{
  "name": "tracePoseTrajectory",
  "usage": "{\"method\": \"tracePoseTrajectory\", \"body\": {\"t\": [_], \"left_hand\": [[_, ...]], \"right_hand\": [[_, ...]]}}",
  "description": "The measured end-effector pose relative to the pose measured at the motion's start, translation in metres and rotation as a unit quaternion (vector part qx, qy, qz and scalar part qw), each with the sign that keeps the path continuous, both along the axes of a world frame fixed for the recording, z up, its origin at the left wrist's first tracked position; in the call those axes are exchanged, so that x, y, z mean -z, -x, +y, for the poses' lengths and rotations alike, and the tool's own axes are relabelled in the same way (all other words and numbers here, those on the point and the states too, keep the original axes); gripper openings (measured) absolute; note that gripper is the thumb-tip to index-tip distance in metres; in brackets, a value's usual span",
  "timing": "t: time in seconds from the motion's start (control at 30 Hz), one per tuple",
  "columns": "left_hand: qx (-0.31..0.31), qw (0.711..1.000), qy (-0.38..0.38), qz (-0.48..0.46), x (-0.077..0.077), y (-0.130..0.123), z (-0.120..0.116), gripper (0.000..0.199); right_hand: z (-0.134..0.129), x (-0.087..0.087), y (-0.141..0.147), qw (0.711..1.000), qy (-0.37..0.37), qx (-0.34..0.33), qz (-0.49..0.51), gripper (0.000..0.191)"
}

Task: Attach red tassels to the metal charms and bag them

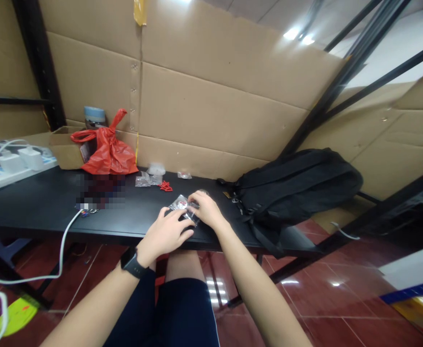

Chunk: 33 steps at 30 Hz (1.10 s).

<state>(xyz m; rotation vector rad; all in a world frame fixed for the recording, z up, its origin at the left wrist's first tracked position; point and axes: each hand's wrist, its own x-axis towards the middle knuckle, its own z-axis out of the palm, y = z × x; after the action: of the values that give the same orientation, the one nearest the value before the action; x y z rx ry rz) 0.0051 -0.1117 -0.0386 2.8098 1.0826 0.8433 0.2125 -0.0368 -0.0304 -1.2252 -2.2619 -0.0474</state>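
Small clear plastic packets [179,203] lie on the black table between my hands; one shows a round white and red piece inside. My left hand [167,231], with a dark watch [132,262] on its wrist, rests its spread fingers on the packets' near side. From the right, my right hand [206,209] curls its fingers around the packets' far edge, and its fingertips are partly hidden. Just beyond lie a small heap of red pieces [165,186], some clear plastic bags [150,179] and another flat clear packet [184,175].
A black backpack [298,180] lies on the table's right end. At the left stand a red plastic bag [112,152], a cardboard box [65,149] and a white power strip [16,168] with plugs. A white cable [62,250] hangs over the front edge. Cardboard panels [211,101] close the back.
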Motion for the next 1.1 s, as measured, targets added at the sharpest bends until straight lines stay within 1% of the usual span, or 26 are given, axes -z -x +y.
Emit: {"method": "tracePoseTrajectory", "body": {"t": [0.1,0.17,0.2,0.3,0.37,0.47,0.53,0.6,0.7,0.8,0.87,0.97,1.0,1.03,1.1], "left_hand": [[-0.022,0.997,0.058,-0.041,0.002,0.002,0.006,0.026],[-0.059,0.992,0.090,-0.072,0.003,0.004,0.009,0.032],[-0.073,0.989,0.096,-0.081,0.003,0.004,0.010,0.036],[-0.074,0.990,0.092,-0.072,0.000,0.006,0.010,0.044],[-0.072,0.991,0.090,-0.063,-0.002,0.005,0.008,0.047],[-0.093,0.991,0.078,-0.059,-0.003,0.002,0.005,0.052],[-0.108,0.991,0.065,-0.052,-0.003,0.000,0.004,0.048],[-0.114,0.991,0.055,-0.043,-0.002,-0.001,0.004,0.038],[-0.105,0.992,0.056,-0.042,-0.001,0.000,0.005,0.026],[-0.086,0.993,0.064,-0.048,-0.002,0.005,0.005,0.021],[-0.061,0.995,0.062,-0.043,-0.003,0.011,0.003,0.024],[-0.018,0.999,0.050,-0.009,-0.004,0.027,-0.001,0.045],[-0.011,0.999,0.047,0.007,-0.004,0.032,-0.002,0.049],[-0.009,0.999,0.043,0.021,-0.004,0.038,-0.002,0.048],[-0.010,0.999,0.036,0.037,-0.003,0.049,-0.002,0.040]], "right_hand": [[-0.004,0.003,-0.001,0.997,0.040,-0.058,0.025,0.014],[-0.015,0.004,-0.005,0.994,0.059,-0.087,0.036,0.019],[-0.023,0.005,-0.008,0.993,0.065,-0.091,0.037,0.023],[-0.045,0.007,-0.018,0.995,0.075,-0.067,0.019,0.036],[-0.055,0.008,-0.021,0.996,0.079,-0.044,0.012,0.036],[-0.063,0.007,-0.022,0.996,0.081,-0.015,0.024,0.035],[-0.063,0.006,-0.020,0.996,0.092,-0.004,0.018,0.040],[-0.062,0.005,-0.017,0.994,0.109,0.000,-0.002,0.042],[-0.060,0.004,-0.016,0.992,0.128,-0.010,-0.017,0.046],[-0.061,0.003,-0.016,0.989,0.140,-0.041,0.011,0.049],[-0.064,0.002,-0.015,0.989,0.136,-0.053,0.034,0.048],[-0.073,0.002,-0.012,0.990,0.120,-0.061,0.050,0.053],[-0.076,0.002,-0.011,0.990,0.114,-0.065,0.050,0.055],[-0.079,0.002,-0.009,0.990,0.109,-0.070,0.047,0.057],[-0.085,0.002,-0.005,0.991,0.102,-0.080,0.040,0.057]]}}
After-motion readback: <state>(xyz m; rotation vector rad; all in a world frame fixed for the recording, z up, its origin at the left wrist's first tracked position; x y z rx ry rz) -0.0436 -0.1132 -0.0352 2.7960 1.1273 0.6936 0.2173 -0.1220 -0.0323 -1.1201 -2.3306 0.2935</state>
